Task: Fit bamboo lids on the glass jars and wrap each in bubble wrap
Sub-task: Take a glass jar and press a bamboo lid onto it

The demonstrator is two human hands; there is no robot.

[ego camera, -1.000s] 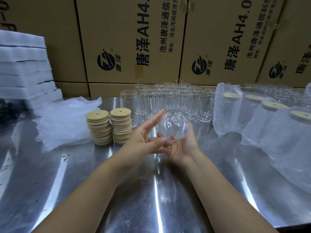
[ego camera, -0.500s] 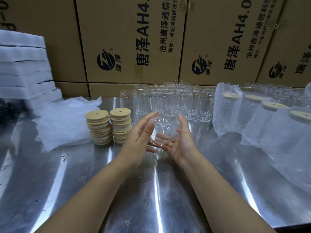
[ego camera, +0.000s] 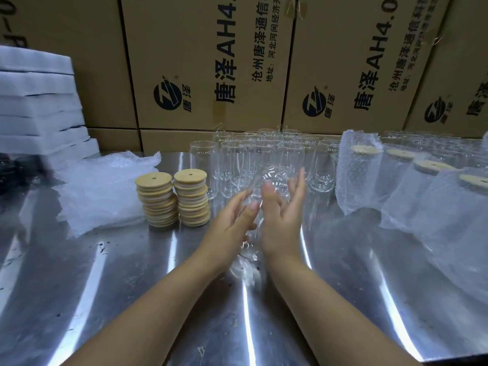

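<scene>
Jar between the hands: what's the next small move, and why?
Probably send the left hand for a lid from the nearer stack of lids: the jar, held between it and the right hand, shows no lid, and that stack stands just left.

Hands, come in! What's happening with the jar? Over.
Left hand, right hand: fingers straight, glass jar between them, blurred. No lid seen on it. Lid stacks stand left, apart. Nothing blocking.
</scene>
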